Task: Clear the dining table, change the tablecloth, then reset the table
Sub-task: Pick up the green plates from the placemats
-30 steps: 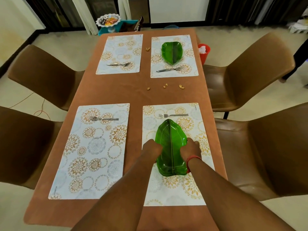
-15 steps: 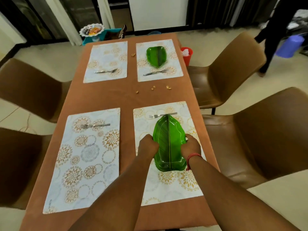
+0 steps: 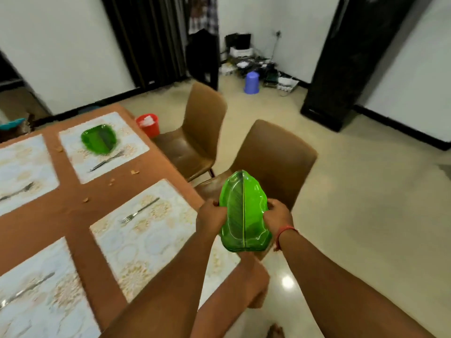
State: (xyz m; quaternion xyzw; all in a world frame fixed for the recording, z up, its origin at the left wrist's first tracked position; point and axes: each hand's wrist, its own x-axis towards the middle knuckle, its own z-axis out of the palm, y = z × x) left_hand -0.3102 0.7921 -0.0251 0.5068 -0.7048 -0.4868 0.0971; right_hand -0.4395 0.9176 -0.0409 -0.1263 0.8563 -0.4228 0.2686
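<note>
You have lifted the green leaf-shaped plate (image 3: 244, 213) off its placemat (image 3: 146, 230) and carried it out past the right edge of the desk (image 3: 73, 206); it now hangs in the air in front of the near brown chair (image 3: 275, 162). Your left hand (image 3: 211, 219) and right hand (image 3: 277, 215) moved with it, gripping its two sides. The fork (image 3: 139, 210) is left alone on that placemat.

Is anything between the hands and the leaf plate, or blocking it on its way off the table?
Nothing between them: the left hand and right hand already grip the leaf plate. It is past the table edge, above the near chair; its destination isn't visible.
</note>
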